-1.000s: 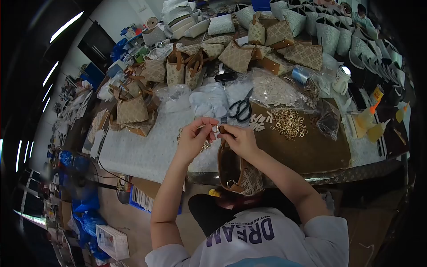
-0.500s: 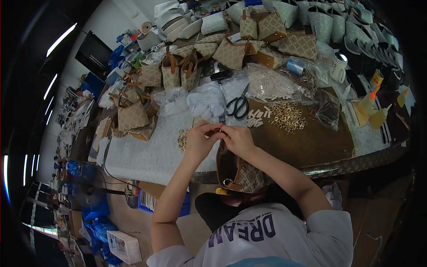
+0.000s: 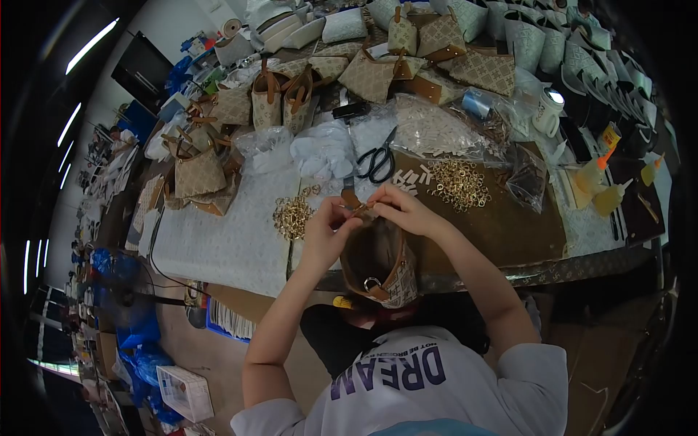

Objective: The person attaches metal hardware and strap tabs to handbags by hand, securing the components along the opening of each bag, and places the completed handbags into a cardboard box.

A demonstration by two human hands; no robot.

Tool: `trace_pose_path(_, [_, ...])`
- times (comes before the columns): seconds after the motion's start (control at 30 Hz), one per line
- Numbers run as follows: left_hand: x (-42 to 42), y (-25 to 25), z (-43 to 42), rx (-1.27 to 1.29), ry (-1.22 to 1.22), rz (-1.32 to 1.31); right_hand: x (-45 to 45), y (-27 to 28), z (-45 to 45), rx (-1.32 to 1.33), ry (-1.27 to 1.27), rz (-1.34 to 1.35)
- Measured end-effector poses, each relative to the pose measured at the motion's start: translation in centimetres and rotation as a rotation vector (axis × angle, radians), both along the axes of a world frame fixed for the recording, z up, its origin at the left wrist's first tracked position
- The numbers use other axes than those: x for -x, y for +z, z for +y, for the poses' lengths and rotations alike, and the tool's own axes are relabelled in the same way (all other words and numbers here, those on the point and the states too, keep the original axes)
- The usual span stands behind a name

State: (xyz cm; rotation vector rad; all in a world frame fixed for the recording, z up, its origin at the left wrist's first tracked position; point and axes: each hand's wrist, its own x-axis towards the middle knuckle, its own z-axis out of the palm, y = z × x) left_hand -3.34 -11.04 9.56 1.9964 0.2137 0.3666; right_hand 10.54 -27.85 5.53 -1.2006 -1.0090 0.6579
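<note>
Left hand (image 3: 325, 227) and right hand (image 3: 408, 211) rightward, grips closed on tab (image 3: 351, 198) at open handbag (image 3: 400, 272)

Upside down to the camera, the white shirt (image 3: 436, 396) bears purple "DREAM" (image 3: 389, 373) and smaller "NOT BE BROKEN" (image 3: 418, 349).

Your left hand (image 3: 326, 231) and right hand (image 3: 408, 211) pinch a brown tab (image 3: 352, 199) above the bag (image 3: 401, 286), which overlaps the table's (image 3: 211, 236) near edge; scissors (image 3: 385, 150) and gold rings (image 3: 459, 186) lie farther in.
</note>
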Motion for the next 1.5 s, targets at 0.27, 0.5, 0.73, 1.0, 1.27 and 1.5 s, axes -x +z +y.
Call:
trace_pose_path(0.27, [-1.0,-1.5,5.7,0.701,-0.15,0.362,2.1,0.3,2.5,0.143,-0.216,-0.064])
trace_pose_path(0.5, [-2.8,0.7,7.7,0.54,-0.335,0.469,2.8,0.8,3.2,0.161,-0.255,-0.121])
trace_pose_path(0.73, [-3.1,2.5,8.0,0.739,-0.414,0.471,2.9,1.0,3.4,0.138,-0.261,-0.078])
trace_pose_path(1.0, [-3.0,3.2,7.3,0.414,-0.496,0.466,2.8,1.3,3.5,0.186,-0.309,-0.055])
trace_pose_path(1.27, [-2.1,3.6,5.0,-0.102,-0.339,0.326,3.0,1.3,3.6,0.194,-0.244,-0.002])
trace_pose_path(1.5, [-1.7,3.8,4.7,-0.253,-0.306,0.3,3.3,1.7,3.7,0.264,-0.236,-0.027])
